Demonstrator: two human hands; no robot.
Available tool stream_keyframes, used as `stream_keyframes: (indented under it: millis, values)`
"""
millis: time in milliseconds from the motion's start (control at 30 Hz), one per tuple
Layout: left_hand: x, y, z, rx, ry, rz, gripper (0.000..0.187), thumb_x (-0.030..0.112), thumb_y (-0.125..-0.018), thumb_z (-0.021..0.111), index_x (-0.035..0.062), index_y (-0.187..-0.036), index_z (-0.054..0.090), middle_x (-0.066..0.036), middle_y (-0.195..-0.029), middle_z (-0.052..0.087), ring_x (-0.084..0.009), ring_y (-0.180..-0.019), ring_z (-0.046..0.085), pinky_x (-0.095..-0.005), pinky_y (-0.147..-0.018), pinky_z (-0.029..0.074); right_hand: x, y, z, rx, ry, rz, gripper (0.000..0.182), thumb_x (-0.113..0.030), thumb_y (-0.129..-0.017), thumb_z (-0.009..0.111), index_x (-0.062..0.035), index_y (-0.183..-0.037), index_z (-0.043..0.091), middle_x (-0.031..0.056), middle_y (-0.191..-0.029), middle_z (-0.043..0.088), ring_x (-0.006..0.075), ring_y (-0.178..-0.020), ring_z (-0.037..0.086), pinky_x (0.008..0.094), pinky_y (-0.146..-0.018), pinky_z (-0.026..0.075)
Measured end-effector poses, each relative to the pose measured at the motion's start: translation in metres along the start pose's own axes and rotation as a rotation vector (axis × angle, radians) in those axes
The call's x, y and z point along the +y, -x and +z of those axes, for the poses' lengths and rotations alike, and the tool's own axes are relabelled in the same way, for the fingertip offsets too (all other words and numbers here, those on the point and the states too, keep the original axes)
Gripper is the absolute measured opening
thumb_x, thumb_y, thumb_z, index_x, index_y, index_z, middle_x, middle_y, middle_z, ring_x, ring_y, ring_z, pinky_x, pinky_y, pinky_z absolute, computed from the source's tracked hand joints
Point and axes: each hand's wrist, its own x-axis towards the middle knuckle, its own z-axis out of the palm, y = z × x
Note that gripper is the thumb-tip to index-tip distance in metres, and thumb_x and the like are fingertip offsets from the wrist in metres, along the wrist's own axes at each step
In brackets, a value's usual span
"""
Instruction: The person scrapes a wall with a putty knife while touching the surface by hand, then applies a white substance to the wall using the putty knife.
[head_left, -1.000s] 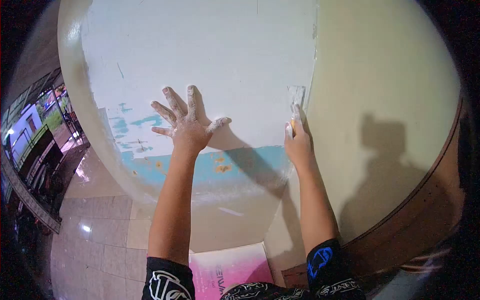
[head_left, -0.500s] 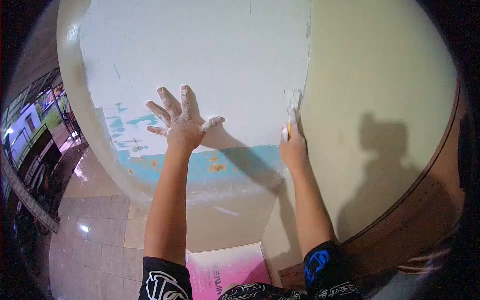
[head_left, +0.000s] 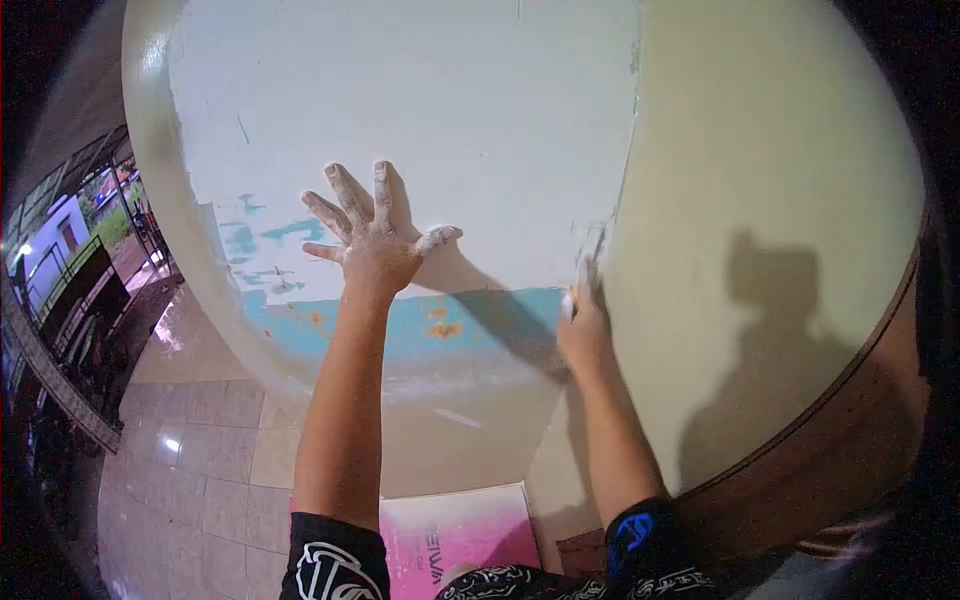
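My left hand [head_left: 375,235] lies flat on the white-coated wall panel [head_left: 480,100], its fingers spread and dusted with white powder. To its right, my right hand [head_left: 585,325] is wrapped round a putty knife [head_left: 590,245], of which a bit of yellow handle shows. The knife's blade points up and rests at the panel's right side, close to the corner with the cream wall; its tip is blurred. Below both hands runs a band of bare blue paint [head_left: 390,325] with rusty orange spots. Smaller blue patches [head_left: 285,230] show left of my left hand.
The cream wall [head_left: 700,150] meets the panel at the right and carries my shadow. Down below stand a pink and white box [head_left: 460,540] and a tiled floor [head_left: 190,450]. A metal railing [head_left: 75,280] and an opening to outdoors are at the far left.
My right hand has moved down along the corner with the putty knife. My left hand stays pressed on the panel. The view has shifted slightly.
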Motion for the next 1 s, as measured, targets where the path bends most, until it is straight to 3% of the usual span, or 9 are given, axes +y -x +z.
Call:
stream_keyframes:
  millis: [133, 200, 267, 533, 600, 700, 867, 933, 1000]
  values:
    - [-0.003, -0.001, 0.006, 0.041, 0.006, 0.019, 0.128, 0.092, -0.062, 0.062, 0.0252, -0.162, 0.019, -0.028, -0.165, -0.014, -0.0619, -0.143, -0.024, -0.0921, -0.091, 0.002, 0.012, 0.031, 0.009, -0.004, 0.047, -0.115, 0.062, -0.021, -0.103, 0.048, -0.0178, -0.160, 0.023, 0.0268, -0.127, 0.063, 0.0437, -0.120, 0.059, 0.0490, -0.098, 0.048]
    - [-0.006, -0.002, 0.011, 0.045, 0.018, 0.048, 0.129, 0.093, -0.061, 0.061, 0.0254, -0.162, 0.018, -0.028, -0.165, -0.015, -0.0619, -0.142, -0.024, -0.0921, -0.091, 0.000, 0.000, 0.012, 0.001, -0.031, -0.068, 0.018, 0.054, -0.023, -0.103, 0.049, -0.0115, -0.154, 0.036, 0.0270, -0.125, 0.064, 0.0449, -0.118, 0.059, 0.0492, -0.096, 0.048]
    - [-0.006, -0.004, 0.008, -0.025, 0.018, 0.014, 0.136, 0.096, -0.060, 0.059, 0.0216, -0.163, 0.010, -0.029, -0.163, -0.022, -0.0603, -0.141, -0.028, -0.0913, -0.090, -0.004, -0.015, -0.015, -0.015, -0.102, -0.015, 0.096, 0.037, -0.027, -0.104, 0.050, -0.0063, -0.134, 0.057, 0.0245, -0.118, 0.067, 0.0475, -0.108, 0.062, 0.0495, -0.093, 0.050]
    - [-0.011, 0.020, 0.003, -0.249, -0.080, -0.019, 0.133, 0.095, -0.064, 0.057, 0.0204, -0.163, 0.009, -0.028, -0.163, -0.021, -0.0581, -0.142, -0.030, -0.0898, -0.094, -0.002, 0.025, 0.052, 0.013, -0.136, 0.064, 0.026, 0.062, -0.021, -0.103, 0.047, -0.0131, -0.160, 0.023, 0.0255, -0.137, 0.057, 0.0413, -0.126, 0.055, 0.0478, -0.103, 0.045]
    - [-0.022, 0.022, 0.017, -0.204, -0.095, 0.045, 0.134, 0.093, -0.064, 0.060, 0.0193, -0.163, 0.008, -0.030, -0.163, -0.021, -0.0588, -0.142, -0.029, -0.0900, -0.094, -0.002, 0.035, 0.038, 0.026, -0.059, -0.024, -0.039, 0.060, -0.020, -0.103, 0.049, -0.0116, -0.158, 0.027, 0.0246, -0.135, 0.060, 0.0421, -0.125, 0.056, 0.0477, -0.103, 0.045]
    - [-0.011, 0.022, 0.001, -0.284, -0.061, -0.020, 0.137, 0.091, -0.061, 0.064, 0.0182, -0.163, 0.008, -0.031, -0.163, -0.020, -0.0590, -0.142, -0.029, -0.0911, -0.092, -0.001, 0.006, -0.006, 0.004, -0.151, -0.010, 0.134, 0.059, -0.021, -0.103, 0.050, -0.0133, -0.157, 0.031, 0.0237, -0.131, 0.063, 0.0423, -0.123, 0.058, 0.0479, -0.101, 0.047]
    - [-0.019, 0.030, 0.015, -0.282, -0.047, -0.020, 0.139, 0.093, -0.059, 0.063, 0.0191, -0.163, 0.008, -0.029, -0.163, -0.020, -0.0580, -0.142, -0.029, -0.0920, -0.090, 0.000, 0.026, 0.038, 0.021, -0.043, -0.071, -0.001, 0.059, -0.018, -0.102, 0.050, -0.0155, -0.158, 0.031, 0.0248, -0.136, 0.059, 0.0437, -0.124, 0.057, 0.0470, -0.103, 0.046]
    - [-0.018, 0.029, 0.015, -0.286, -0.057, -0.018, 0.140, 0.094, -0.059, 0.061, 0.0179, -0.163, 0.008, -0.030, -0.163, -0.020, -0.0588, -0.142, -0.029, -0.0924, -0.088, 0.000, 0.047, 0.049, 0.039, 0.161, 0.077, -0.255, 0.061, -0.015, -0.100, 0.053, -0.0157, -0.158, 0.033, 0.0228, -0.117, 0.069, 0.0410, -0.102, 0.066, 0.0448, -0.090, 0.051]
    - [-0.024, 0.030, 0.028, -0.263, -0.081, -0.004, 0.140, 0.097, -0.057, 0.058, 0.0199, -0.163, 0.009, -0.031, -0.163, -0.019, -0.0600, -0.142, -0.028, -0.0925, -0.088, -0.002, 0.034, 0.043, 0.035, 0.108, -0.038, -0.178, 0.063, -0.016, -0.100, 0.055, -0.0123, -0.158, 0.032, 0.0233, -0.108, 0.070, 0.0416, -0.094, 0.067, 0.0454, -0.084, 0.052]
